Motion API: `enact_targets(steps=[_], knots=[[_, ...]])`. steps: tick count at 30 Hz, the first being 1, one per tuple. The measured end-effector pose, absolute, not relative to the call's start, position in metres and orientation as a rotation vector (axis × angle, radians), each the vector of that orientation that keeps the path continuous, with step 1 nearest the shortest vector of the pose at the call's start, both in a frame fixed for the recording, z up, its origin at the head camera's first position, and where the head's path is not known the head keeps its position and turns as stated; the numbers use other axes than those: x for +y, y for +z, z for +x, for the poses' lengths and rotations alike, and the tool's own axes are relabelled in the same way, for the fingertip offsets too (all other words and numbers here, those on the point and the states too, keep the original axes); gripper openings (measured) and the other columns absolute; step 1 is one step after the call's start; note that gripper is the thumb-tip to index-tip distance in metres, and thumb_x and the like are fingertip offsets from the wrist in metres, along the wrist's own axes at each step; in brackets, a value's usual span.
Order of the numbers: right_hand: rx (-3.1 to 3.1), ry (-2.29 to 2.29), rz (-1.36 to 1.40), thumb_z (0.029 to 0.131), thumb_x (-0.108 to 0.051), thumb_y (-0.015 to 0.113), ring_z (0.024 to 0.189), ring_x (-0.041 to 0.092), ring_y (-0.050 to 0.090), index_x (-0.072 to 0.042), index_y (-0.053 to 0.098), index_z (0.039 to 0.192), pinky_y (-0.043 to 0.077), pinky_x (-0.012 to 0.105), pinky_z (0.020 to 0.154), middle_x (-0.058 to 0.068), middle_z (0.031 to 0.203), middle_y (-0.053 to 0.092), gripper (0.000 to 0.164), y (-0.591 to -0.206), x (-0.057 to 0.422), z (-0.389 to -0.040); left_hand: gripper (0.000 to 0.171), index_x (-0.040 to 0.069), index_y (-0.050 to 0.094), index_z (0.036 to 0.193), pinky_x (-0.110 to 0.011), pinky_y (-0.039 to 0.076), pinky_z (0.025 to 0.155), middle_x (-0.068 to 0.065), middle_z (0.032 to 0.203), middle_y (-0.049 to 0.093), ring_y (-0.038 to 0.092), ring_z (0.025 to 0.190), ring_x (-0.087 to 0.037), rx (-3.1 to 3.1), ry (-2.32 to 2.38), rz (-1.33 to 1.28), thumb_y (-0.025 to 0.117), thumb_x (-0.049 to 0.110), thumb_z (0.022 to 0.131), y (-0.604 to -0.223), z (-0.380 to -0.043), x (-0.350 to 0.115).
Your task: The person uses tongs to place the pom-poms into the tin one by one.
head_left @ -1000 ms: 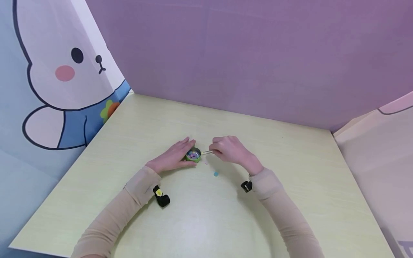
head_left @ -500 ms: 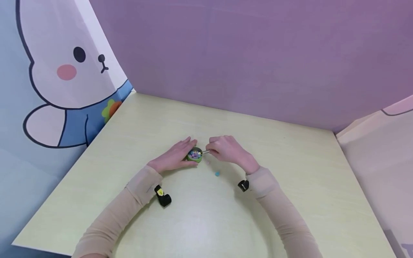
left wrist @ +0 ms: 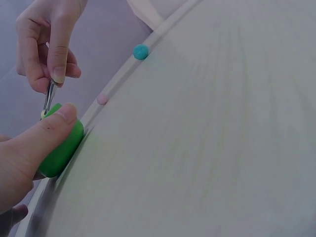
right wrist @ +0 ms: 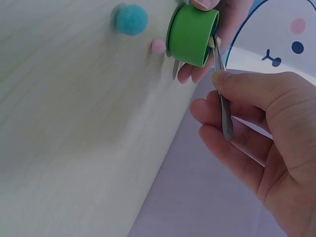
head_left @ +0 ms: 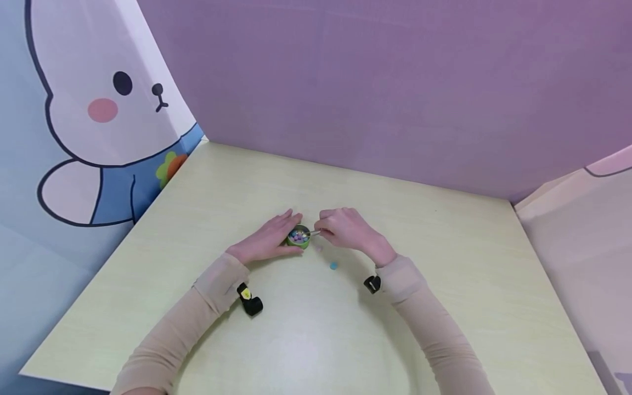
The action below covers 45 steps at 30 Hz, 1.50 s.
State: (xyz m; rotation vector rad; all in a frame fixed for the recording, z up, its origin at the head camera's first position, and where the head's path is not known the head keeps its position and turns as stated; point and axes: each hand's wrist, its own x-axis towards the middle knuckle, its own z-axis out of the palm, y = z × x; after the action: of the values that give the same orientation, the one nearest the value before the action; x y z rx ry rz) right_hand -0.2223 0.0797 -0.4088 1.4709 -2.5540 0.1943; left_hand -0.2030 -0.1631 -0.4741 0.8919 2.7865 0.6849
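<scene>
My left hand (head_left: 269,237) grips a small round green container (right wrist: 190,37) that stands on the table, thumb on the near side and fingers round the far side. Inside it lie several small pom-poms (head_left: 298,238) in purple, blue and other pale colours. Metal tweezers (right wrist: 223,106) are pinched between the thumb and fingers of my right hand (head_left: 348,227). Their tips reach over the container's rim, with a small pale yellow pom-pom (right wrist: 212,42) at them. In the right wrist view the container's wall hides most of the contents.
On the table (head_left: 306,329), right of the container, lie a larger turquoise pom-pom (head_left: 333,266) and a small pink one (right wrist: 158,46). A purple cloth wall (head_left: 370,99) rises behind the table. A cloth with a cartoon animal (head_left: 103,137) hangs at the left.
My right hand has moved slightly left, bringing the tweezer tips with the yellow pom-pom from beside the container to over its opening. My left hand keeps its hold.
</scene>
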Motion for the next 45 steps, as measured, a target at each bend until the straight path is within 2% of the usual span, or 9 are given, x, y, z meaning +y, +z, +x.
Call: enact_targets(steps=[11,21,30,37,45], knots=[[-2.563,0.191,1.452,0.089,-0.006,0.069,0.057,0.006,0.054,-0.012,0.079,0.089,0.052,0.022,0.053,-0.002,0.074,0.065,0.012,-0.41,0.081,-0.22,0.094,0.006,0.017,0.159,-0.05,0.013,0.129,-0.016,0.166,0.02,0.011,0.156,-0.032,2.795,0.672,0.89,0.061,0.056,0.092,-0.476,-0.204,-0.164],[-2.558,0.174,1.422,0.087,-0.006,0.071,0.053,0.006,0.047,-0.013,0.078,0.088,0.045,0.019,0.048,-0.002,0.071,0.062,0.009,-0.405,0.087,-0.214,0.094,0.006,0.018,0.159,-0.05,0.012,0.129,-0.016,0.166,0.02,0.011,0.156,-0.032,2.791,0.68,0.891,0.062,0.056,0.092,-0.473,-0.202,-0.164],[-2.55,0.162,1.406,0.086,-0.006,0.071,0.055,0.007,0.05,-0.012,0.078,0.088,0.047,0.02,0.048,-0.002,0.073,0.063,0.009,-0.408,0.099,-0.207,0.093,0.007,0.017,0.159,-0.05,0.012,0.129,-0.015,0.166,0.019,0.01,0.156,-0.032,2.783,0.683,0.886,0.063,0.054,0.092,-0.472,-0.203,-0.166],[-2.616,0.168,1.378,0.085,-0.006,0.072,0.054,0.005,0.039,-0.014,0.075,0.086,0.034,0.017,0.046,-0.004,0.068,0.056,0.009,-0.413,0.116,-0.197,0.094,0.007,0.016,0.159,-0.051,0.011,0.129,-0.015,0.166,0.018,0.01,0.156,-0.032,2.785,0.667,0.875,0.062,0.055,0.092,-0.472,-0.202,-0.168],[-2.629,0.181,1.371,0.084,-0.005,0.073,0.053,0.003,0.037,-0.015,0.075,0.085,0.031,0.015,0.046,-0.006,0.069,0.055,0.01,-0.419,0.132,-0.186,0.096,0.008,0.015,0.159,-0.05,0.01,0.129,-0.016,0.166,0.016,0.009,0.156,-0.032,2.786,0.656,0.873,0.061,0.057,0.091,-0.472,-0.203,-0.168]])
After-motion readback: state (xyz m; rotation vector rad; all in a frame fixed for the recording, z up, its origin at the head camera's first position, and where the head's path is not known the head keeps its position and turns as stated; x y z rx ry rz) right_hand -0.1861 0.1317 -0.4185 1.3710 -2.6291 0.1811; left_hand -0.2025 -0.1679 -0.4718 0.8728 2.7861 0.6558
